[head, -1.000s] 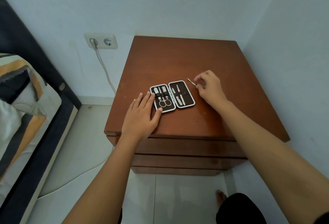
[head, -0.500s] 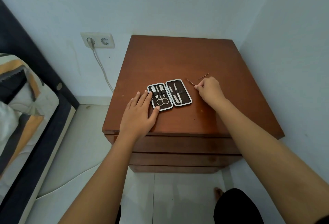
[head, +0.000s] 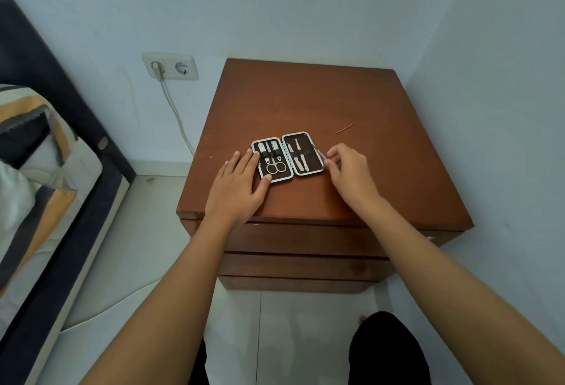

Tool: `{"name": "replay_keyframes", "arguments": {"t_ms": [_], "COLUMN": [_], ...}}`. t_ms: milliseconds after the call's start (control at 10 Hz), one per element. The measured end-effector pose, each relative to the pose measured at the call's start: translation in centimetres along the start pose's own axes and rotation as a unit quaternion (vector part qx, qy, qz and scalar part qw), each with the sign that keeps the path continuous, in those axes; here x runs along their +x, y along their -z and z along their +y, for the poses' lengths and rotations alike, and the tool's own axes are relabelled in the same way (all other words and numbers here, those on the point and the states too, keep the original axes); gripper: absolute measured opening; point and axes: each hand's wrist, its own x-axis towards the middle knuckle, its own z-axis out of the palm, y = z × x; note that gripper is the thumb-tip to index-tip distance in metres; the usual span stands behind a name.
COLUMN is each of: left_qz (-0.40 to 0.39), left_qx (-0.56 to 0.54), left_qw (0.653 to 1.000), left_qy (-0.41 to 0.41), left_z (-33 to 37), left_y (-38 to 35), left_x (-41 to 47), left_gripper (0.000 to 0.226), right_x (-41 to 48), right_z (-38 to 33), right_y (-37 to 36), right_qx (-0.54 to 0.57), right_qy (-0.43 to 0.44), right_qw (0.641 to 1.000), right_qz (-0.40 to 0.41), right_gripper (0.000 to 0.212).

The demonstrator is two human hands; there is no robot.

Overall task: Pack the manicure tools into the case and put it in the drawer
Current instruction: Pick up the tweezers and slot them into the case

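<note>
Looking down through the head camera, I see the small open manicure case with its dark lining and pale rim lying flat on the brown wooden nightstand top, towards the near edge. Its left half holds a nail clipper, two short tools and a pair of small silver scissors; its right half holds two slim metal tools under an elastic band.

My left hand lies flat on the wood, fingers spread wide and holding nothing, with the fingertips touching the case's left edge and the thumb by its near left corner.

My right hand is just beside the case's right edge, fingers curled narrow, pinching a thin silver metal tool whose tip reaches over the far right corner of the case. I cannot tell exactly what kind of tool it is.

Farther back and to the right, well apart from the case, a thin reddish curved sliver lies on the wood.

Below the top, the closed brown drawer fronts face me. To the left, a white double wall socket has a pale cable plugged in, and a striped pillow on the dark bed sits at the far left.
</note>
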Motion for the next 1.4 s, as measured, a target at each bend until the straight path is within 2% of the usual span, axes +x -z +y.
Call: {"name": "replay_keyframes", "arguments": {"t_ms": [300, 600, 1100, 1400], "left_qz": [-0.006, -0.005, -0.009, -0.008], "left_qx": [0.005, 0.004, 0.005, 0.005], "left_qw": [1.0, 1.0, 1.0, 1.0], "left_qy": [0.003, 0.001, -0.001, -0.003], "left_z": [0.0, -0.1, -0.2, -0.1], "left_y": [0.0, -0.2, -0.1, 0.0], "left_x": [0.0, 0.1, 0.0, 0.1], "left_gripper": [0.061, 0.061, 0.062, 0.062], "right_x": [-2.6, -3.1, -2.5, -2.7], "right_z": [-0.9, -1.5, -2.4, -1.9], "right_y": [0.3, 0.3, -1.2, -0.6], "right_qx": [-0.096, -0.153, -0.154, -0.127], "right_qy": [0.085, 0.067, 0.033, 0.05], "right_qw": [0.992, 0.986, 0.985, 0.989], "right_qz": [-0.001, -0.02, -0.069, -0.058], "right_gripper": [0.024, 0.029, 0.041, 0.03]}}
